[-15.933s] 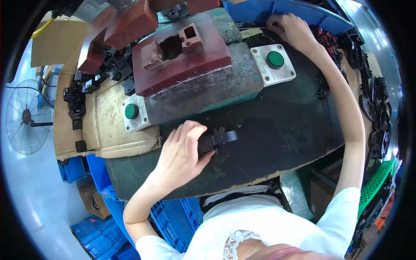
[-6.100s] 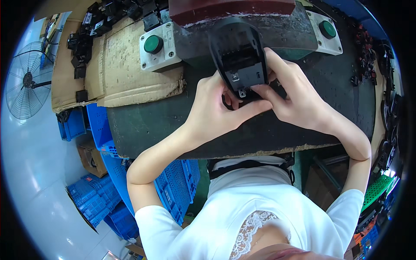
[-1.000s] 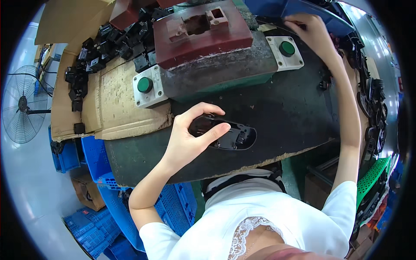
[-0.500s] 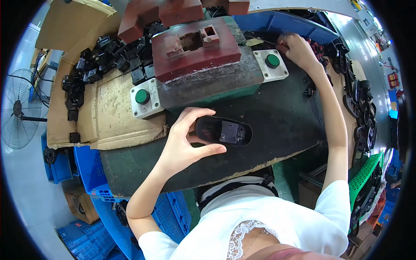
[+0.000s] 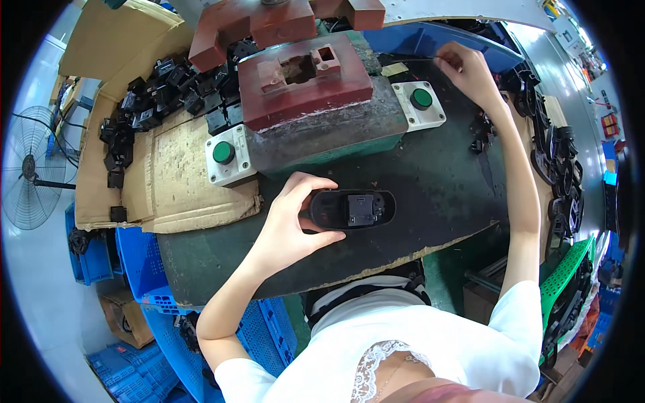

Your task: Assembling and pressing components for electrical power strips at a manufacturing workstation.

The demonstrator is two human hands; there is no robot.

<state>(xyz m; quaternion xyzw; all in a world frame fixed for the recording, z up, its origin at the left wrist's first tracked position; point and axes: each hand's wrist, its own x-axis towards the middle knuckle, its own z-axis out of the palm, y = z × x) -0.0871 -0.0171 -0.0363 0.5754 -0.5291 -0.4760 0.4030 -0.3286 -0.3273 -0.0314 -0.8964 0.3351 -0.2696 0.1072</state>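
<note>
My left hand (image 5: 290,227) grips the left end of a black oval plastic housing (image 5: 327,209), thumb on the near side and fingers on the far side. The housing lies open side up over the dark bench mat. Inside it sits a small square black module (image 5: 361,209). At the far right of the bench my right hand (image 5: 465,70) has thumb and fingertips pinched together, beside the end of a thin dark rod-like thing (image 5: 406,60). What the fingertips hold is too small to make out.
A dark red fixture block (image 5: 306,101) stands ahead, between two green push buttons (image 5: 224,152) (image 5: 421,99) on white boxes. Black modules (image 5: 161,94) fill a cardboard box on the left. Small dark parts (image 5: 481,133) lie near my right forearm. A blue bin (image 5: 437,40) stands behind.
My left hand and the housing have shifted slightly right and toward me, with the housing turned a little more level. My right hand has moved slightly away from me, fingertips still together.
</note>
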